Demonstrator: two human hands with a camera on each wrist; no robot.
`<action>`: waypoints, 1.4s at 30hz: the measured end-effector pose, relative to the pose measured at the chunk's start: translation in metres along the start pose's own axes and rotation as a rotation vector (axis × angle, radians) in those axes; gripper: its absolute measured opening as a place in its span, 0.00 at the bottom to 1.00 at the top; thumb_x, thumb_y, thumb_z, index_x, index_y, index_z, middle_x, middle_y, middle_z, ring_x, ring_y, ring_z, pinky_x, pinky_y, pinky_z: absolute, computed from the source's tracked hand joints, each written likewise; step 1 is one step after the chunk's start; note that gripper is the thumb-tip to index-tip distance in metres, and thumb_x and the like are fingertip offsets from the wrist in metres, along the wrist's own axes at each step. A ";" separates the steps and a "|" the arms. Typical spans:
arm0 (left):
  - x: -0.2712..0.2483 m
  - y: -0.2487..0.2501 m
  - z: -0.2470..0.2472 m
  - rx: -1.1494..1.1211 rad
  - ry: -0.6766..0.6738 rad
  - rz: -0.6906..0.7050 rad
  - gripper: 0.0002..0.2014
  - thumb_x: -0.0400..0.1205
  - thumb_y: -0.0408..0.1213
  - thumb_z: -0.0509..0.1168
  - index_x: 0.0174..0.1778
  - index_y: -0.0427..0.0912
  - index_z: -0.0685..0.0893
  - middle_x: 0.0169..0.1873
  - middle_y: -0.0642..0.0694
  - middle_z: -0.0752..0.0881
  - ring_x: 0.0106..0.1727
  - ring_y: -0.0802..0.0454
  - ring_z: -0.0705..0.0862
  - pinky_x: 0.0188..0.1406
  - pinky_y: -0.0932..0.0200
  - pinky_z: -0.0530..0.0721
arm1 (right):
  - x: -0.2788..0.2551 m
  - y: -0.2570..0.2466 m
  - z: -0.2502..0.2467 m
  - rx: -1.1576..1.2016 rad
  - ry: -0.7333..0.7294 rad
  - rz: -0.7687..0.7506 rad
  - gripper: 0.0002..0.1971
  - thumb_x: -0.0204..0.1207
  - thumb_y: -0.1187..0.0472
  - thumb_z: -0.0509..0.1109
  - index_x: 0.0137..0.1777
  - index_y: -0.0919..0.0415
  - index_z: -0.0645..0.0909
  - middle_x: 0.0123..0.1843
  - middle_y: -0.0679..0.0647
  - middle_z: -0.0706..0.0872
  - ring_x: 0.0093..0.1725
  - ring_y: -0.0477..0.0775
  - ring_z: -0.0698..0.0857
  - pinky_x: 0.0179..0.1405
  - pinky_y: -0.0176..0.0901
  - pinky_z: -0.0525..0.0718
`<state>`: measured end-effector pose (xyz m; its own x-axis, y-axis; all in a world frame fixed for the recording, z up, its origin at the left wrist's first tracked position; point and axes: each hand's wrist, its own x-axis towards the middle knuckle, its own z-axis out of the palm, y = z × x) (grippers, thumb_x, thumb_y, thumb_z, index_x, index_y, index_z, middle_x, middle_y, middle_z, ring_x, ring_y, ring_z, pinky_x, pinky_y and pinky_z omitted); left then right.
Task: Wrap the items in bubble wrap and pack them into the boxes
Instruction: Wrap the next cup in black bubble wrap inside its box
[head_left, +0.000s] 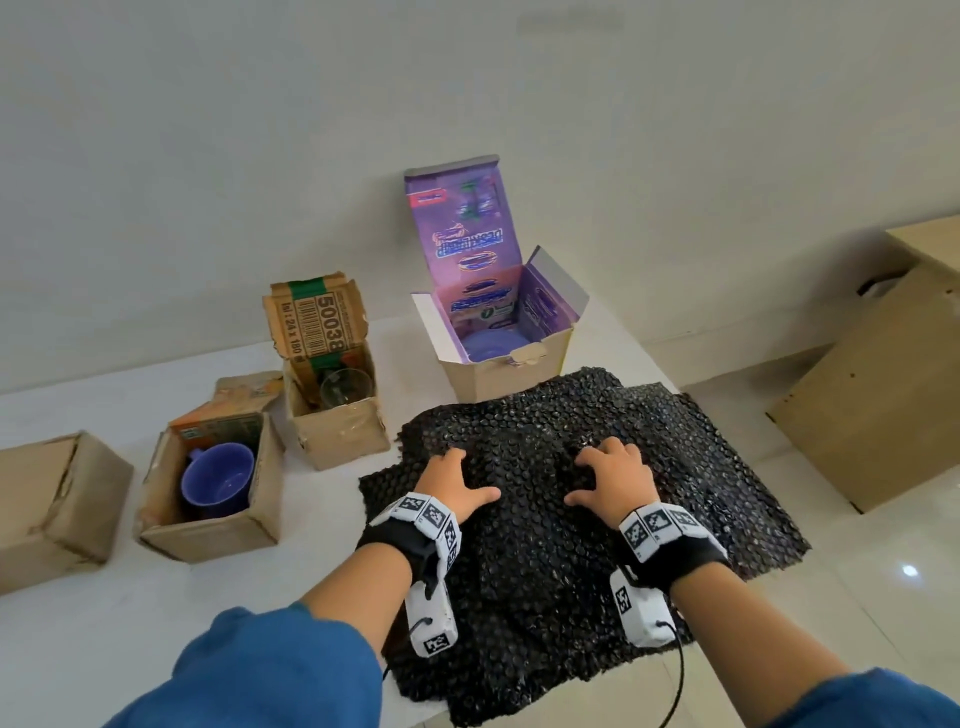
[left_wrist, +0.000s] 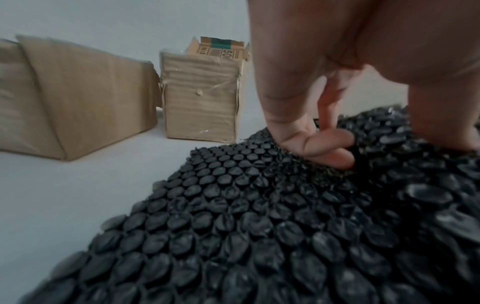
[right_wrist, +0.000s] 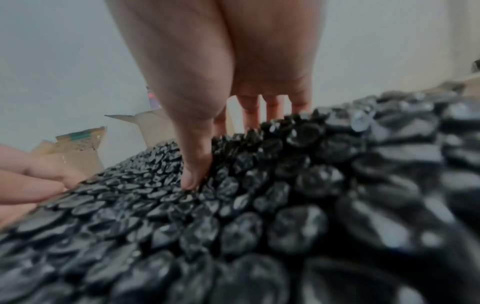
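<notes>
A black bubble wrap sheet (head_left: 571, 561) lies spread on the white table (head_left: 156, 634), rumpled into a ridge in the middle. My left hand (head_left: 460, 480) rests on its left half, and its fingers (left_wrist: 319, 148) curl into the bubbles. My right hand (head_left: 605, 478) grips a raised fold of the bubble wrap (right_wrist: 259, 205), thumb (right_wrist: 192, 176) in front and fingers behind. A blue mug (head_left: 218, 480) sits in an open box (head_left: 208, 530), a clear glass (head_left: 345, 387) in another box (head_left: 337, 436), and a blue dish (head_left: 491, 345) in the purple-lined box (head_left: 498, 379). Whatever lies under the wrap is hidden.
A closed cardboard box (head_left: 52, 509) stands at the table's left edge. The wrap's right side hangs past the table's right edge over a tiled floor (head_left: 883, 597). Large cardboard boxes (head_left: 872, 395) lean on the floor at the right. A plain wall is behind the boxes.
</notes>
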<state>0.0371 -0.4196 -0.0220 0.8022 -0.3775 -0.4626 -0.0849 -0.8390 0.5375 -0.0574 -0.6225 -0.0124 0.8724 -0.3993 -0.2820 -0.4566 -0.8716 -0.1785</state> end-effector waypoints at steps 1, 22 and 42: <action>0.001 0.003 0.003 0.007 0.007 -0.003 0.41 0.73 0.56 0.72 0.78 0.43 0.63 0.71 0.41 0.72 0.69 0.44 0.76 0.69 0.51 0.75 | 0.000 0.004 0.000 0.029 0.023 -0.007 0.27 0.70 0.42 0.75 0.68 0.48 0.76 0.67 0.53 0.73 0.69 0.59 0.69 0.66 0.54 0.74; -0.050 0.056 -0.084 -0.998 -0.046 0.284 0.18 0.83 0.55 0.59 0.58 0.48 0.85 0.56 0.46 0.88 0.59 0.49 0.85 0.56 0.51 0.83 | -0.022 -0.097 -0.093 0.968 0.036 -0.377 0.25 0.74 0.38 0.68 0.66 0.51 0.76 0.59 0.43 0.85 0.61 0.43 0.83 0.60 0.39 0.77; -0.053 -0.012 -0.101 -0.865 0.247 0.233 0.16 0.77 0.35 0.72 0.60 0.49 0.80 0.57 0.44 0.87 0.57 0.50 0.85 0.63 0.48 0.82 | 0.012 -0.131 -0.073 0.813 0.165 -0.259 0.45 0.65 0.44 0.79 0.76 0.60 0.61 0.73 0.59 0.70 0.74 0.59 0.69 0.73 0.56 0.71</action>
<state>0.0555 -0.3500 0.0676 0.9320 -0.3219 -0.1668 0.1306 -0.1309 0.9827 0.0262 -0.5335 0.0759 0.9515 -0.3076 -0.0106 -0.1685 -0.4919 -0.8542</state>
